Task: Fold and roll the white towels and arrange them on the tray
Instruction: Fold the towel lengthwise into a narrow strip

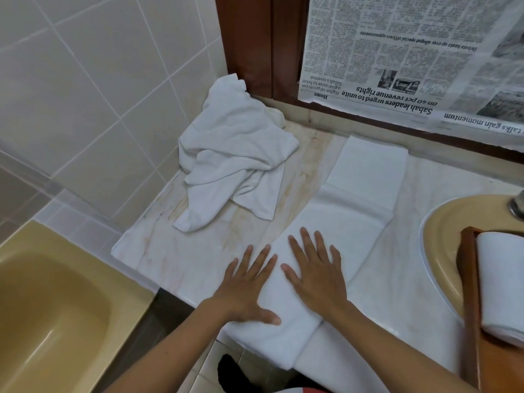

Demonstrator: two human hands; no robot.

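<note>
Both hands lie flat side by side on the near end of the folded towel [365, 177]. The left hand [246, 287] is half on it and half on the bench [175, 256], while the right hand [314, 276] is fully on it. The towel runs from the hands toward the back of the bench. The crumpled towel [235, 163] sits beyond the left hand, in the corner against the tiled wall [85, 95]. Right of the right hand is the sink [442, 242], with the tray [470, 279] across it and a rolled towel [499, 282] on the tray. The newspaper [411, 58] hangs behind everything. The bathtub [51, 307] is down left of the left hand.
</note>
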